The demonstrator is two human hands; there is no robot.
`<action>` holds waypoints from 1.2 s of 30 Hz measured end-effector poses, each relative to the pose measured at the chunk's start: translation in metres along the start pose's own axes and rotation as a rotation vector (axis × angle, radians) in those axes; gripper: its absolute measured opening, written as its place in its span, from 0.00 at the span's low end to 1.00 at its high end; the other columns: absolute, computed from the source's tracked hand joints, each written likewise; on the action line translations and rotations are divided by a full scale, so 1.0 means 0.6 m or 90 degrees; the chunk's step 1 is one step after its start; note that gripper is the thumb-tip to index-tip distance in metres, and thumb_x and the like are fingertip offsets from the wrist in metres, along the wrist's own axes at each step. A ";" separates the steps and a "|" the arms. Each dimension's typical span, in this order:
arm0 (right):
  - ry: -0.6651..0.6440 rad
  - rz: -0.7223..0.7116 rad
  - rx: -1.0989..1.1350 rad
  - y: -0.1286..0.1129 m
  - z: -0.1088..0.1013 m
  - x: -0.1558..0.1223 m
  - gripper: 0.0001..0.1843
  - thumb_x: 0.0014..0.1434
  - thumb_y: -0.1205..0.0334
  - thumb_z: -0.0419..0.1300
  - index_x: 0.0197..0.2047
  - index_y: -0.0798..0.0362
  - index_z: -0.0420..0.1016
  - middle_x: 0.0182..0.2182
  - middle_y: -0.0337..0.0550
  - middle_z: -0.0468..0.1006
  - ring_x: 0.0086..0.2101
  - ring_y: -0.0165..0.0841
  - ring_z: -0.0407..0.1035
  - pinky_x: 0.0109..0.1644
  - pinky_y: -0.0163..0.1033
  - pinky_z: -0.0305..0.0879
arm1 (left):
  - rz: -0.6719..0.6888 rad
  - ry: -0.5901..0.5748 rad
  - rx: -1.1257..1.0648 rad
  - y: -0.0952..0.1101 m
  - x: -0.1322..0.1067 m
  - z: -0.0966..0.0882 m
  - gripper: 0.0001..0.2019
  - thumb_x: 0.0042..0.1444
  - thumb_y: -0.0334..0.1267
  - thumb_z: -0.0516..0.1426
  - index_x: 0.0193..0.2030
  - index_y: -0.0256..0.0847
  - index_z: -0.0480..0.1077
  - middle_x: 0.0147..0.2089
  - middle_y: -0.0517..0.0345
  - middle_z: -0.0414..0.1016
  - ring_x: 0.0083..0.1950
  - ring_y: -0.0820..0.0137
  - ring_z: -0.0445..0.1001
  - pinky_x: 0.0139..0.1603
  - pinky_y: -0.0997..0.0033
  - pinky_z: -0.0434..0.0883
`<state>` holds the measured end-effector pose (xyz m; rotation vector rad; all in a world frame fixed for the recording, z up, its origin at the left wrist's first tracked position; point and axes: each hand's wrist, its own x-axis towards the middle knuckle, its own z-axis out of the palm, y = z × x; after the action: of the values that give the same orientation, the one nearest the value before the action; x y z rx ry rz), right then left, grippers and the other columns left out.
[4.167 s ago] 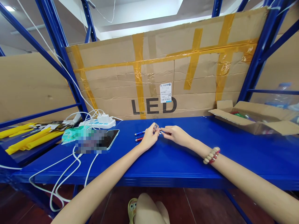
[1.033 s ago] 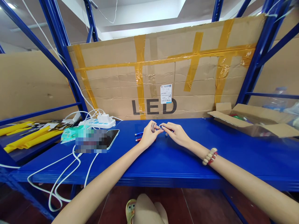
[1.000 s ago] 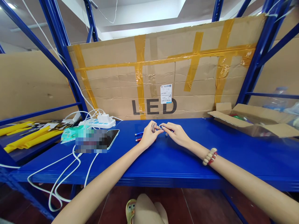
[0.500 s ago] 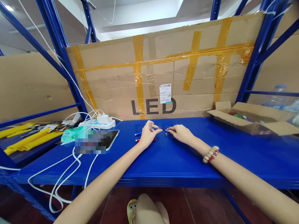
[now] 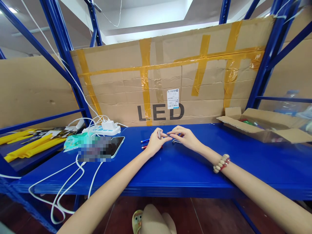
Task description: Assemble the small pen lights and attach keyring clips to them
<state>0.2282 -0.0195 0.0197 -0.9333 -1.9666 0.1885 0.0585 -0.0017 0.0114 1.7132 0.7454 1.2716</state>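
Note:
Over the middle of the blue shelf top (image 5: pixel 156 175), my left hand (image 5: pixel 155 140) is closed with a small silvery cylinder (image 5: pixel 159 134) showing between its fingers. My right hand (image 5: pixel 186 138) pinches close to the left fingertips, and what it holds is too small to make out. On the shelf under the right fingers lies a slim dark and silver piece (image 5: pixel 175 141), partly covered by the hand. A thin blue metal tube (image 5: pixel 145 141) sits left of my left hand. Nearer to me is a red one (image 5: pixel 143 147), partly hidden behind that hand.
At the left are a phone (image 5: pixel 118 146), a white power strip (image 5: pixel 112 129) and loose white cables (image 5: pixel 80 169). An open cardboard box (image 5: pixel 258 130) with small coloured items stands at the right. A tall cardboard sheet (image 5: pixel 117 94) closes off the back.
My right hand has moved left and slightly up, bringing its fingertips to the left hand's. It has left the slim piece on the shelf. The left hand has barely moved.

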 end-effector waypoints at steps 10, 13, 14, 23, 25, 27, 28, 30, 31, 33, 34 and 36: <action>-0.009 -0.005 0.078 -0.006 -0.004 0.001 0.12 0.52 0.55 0.59 0.30 0.54 0.77 0.31 0.44 0.74 0.30 0.29 0.67 0.28 0.32 0.62 | -0.080 -0.092 -0.060 0.017 -0.009 0.004 0.27 0.36 0.45 0.65 0.29 0.41 0.49 0.25 0.67 0.69 0.18 0.84 0.54 0.21 0.80 0.52; 0.008 0.004 0.065 -0.008 -0.006 0.001 0.10 0.52 0.57 0.59 0.27 0.55 0.76 0.29 0.43 0.74 0.30 0.29 0.67 0.29 0.32 0.62 | -0.050 -0.100 -0.035 0.015 -0.008 0.004 0.25 0.38 0.44 0.64 0.29 0.40 0.49 0.28 0.65 0.69 0.20 0.84 0.55 0.24 0.79 0.54; 0.021 0.012 0.064 -0.007 -0.006 0.001 0.10 0.52 0.57 0.59 0.27 0.55 0.76 0.29 0.43 0.74 0.30 0.29 0.67 0.29 0.32 0.61 | -0.035 -0.095 -0.019 0.015 -0.008 0.004 0.24 0.39 0.43 0.64 0.30 0.40 0.50 0.29 0.65 0.69 0.21 0.83 0.55 0.25 0.79 0.54; 0.088 0.172 0.194 0.000 0.004 0.000 0.17 0.49 0.50 0.60 0.30 0.58 0.75 0.26 0.43 0.76 0.20 0.25 0.62 0.23 0.32 0.60 | 0.034 -0.072 0.174 -0.002 -0.010 0.003 0.06 0.60 0.40 0.47 0.36 0.40 0.55 0.35 0.60 0.63 0.36 0.74 0.61 0.41 0.73 0.61; 0.096 0.178 0.199 -0.003 0.004 0.000 0.17 0.49 0.50 0.60 0.30 0.58 0.75 0.26 0.44 0.76 0.20 0.25 0.63 0.23 0.32 0.60 | 0.059 -0.081 0.205 -0.005 -0.010 0.002 0.05 0.61 0.38 0.45 0.37 0.40 0.57 0.37 0.58 0.63 0.40 0.72 0.63 0.46 0.71 0.60; 0.103 0.170 0.195 -0.006 0.004 0.000 0.18 0.49 0.49 0.60 0.31 0.58 0.75 0.27 0.44 0.76 0.21 0.26 0.64 0.23 0.32 0.60 | 0.092 -0.103 0.260 -0.005 -0.009 0.002 0.06 0.62 0.36 0.43 0.36 0.40 0.58 0.39 0.57 0.63 0.43 0.71 0.63 0.50 0.70 0.58; 0.104 0.162 0.190 -0.007 0.004 0.000 0.18 0.49 0.49 0.60 0.31 0.58 0.75 0.27 0.44 0.76 0.21 0.26 0.64 0.23 0.32 0.60 | 0.104 -0.113 0.295 -0.003 -0.009 0.002 0.07 0.63 0.35 0.43 0.36 0.40 0.59 0.39 0.56 0.64 0.44 0.70 0.62 0.50 0.69 0.58; 0.099 0.140 0.176 -0.010 0.003 0.000 0.18 0.50 0.49 0.60 0.31 0.58 0.75 0.26 0.44 0.76 0.22 0.28 0.66 0.23 0.32 0.60 | 0.127 -0.129 0.364 0.002 -0.010 0.002 0.09 0.63 0.34 0.42 0.36 0.39 0.61 0.38 0.56 0.64 0.43 0.69 0.62 0.50 0.68 0.58; 0.093 0.129 0.170 -0.011 0.003 0.000 0.17 0.50 0.49 0.60 0.31 0.58 0.75 0.26 0.44 0.76 0.23 0.28 0.66 0.23 0.32 0.61 | 0.138 -0.136 0.390 0.005 -0.010 0.002 0.09 0.63 0.34 0.43 0.35 0.39 0.62 0.37 0.57 0.64 0.43 0.69 0.62 0.50 0.68 0.58; 0.080 0.112 0.159 -0.011 0.002 0.000 0.17 0.51 0.50 0.59 0.31 0.57 0.75 0.26 0.45 0.77 0.25 0.30 0.68 0.25 0.33 0.62 | 0.159 -0.142 0.418 0.008 -0.009 0.001 0.08 0.62 0.34 0.45 0.36 0.39 0.63 0.36 0.57 0.65 0.41 0.69 0.62 0.48 0.68 0.59; 0.074 0.105 0.150 -0.010 0.001 0.000 0.17 0.51 0.50 0.59 0.31 0.57 0.76 0.27 0.45 0.77 0.27 0.31 0.69 0.27 0.33 0.63 | 0.168 -0.140 0.423 0.008 -0.009 0.001 0.08 0.62 0.34 0.46 0.36 0.38 0.64 0.35 0.57 0.66 0.41 0.69 0.62 0.48 0.68 0.60; 0.065 0.098 0.127 -0.007 -0.001 0.000 0.16 0.51 0.51 0.59 0.31 0.57 0.76 0.28 0.45 0.77 0.28 0.32 0.70 0.28 0.34 0.63 | 0.182 -0.127 0.426 0.006 -0.008 -0.001 0.08 0.61 0.34 0.47 0.38 0.38 0.66 0.36 0.57 0.67 0.40 0.69 0.63 0.47 0.68 0.60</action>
<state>0.2265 -0.0224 0.0220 -0.9429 -1.7473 0.4091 0.0561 -0.0074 0.0123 2.5206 0.8887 1.0708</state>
